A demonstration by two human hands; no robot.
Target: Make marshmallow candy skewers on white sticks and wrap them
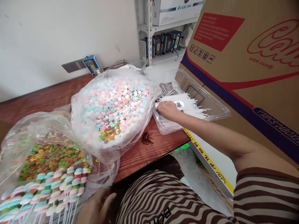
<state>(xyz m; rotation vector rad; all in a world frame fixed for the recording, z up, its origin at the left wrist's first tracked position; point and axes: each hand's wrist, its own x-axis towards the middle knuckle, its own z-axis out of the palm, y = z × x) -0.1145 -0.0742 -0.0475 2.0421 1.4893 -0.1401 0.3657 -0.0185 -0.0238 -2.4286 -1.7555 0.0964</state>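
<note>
My right hand reaches into a clear plastic tray and rests on a bundle of thin white sticks, fingers curled over them. My left hand sits low at the table's front edge, next to a row of finished candy skewers in pink, blue and white, touching their plastic wrap. A clear bag of pastel round candies stands in the middle of the wooden table. A second bag with small colourful ring candies lies at the left.
A large cardboard carton with red lettering stands at the right, close behind the tray. A white shelf with boxes is at the back. A wall socket and small blue box sit against the wall. My striped clothing fills the foreground.
</note>
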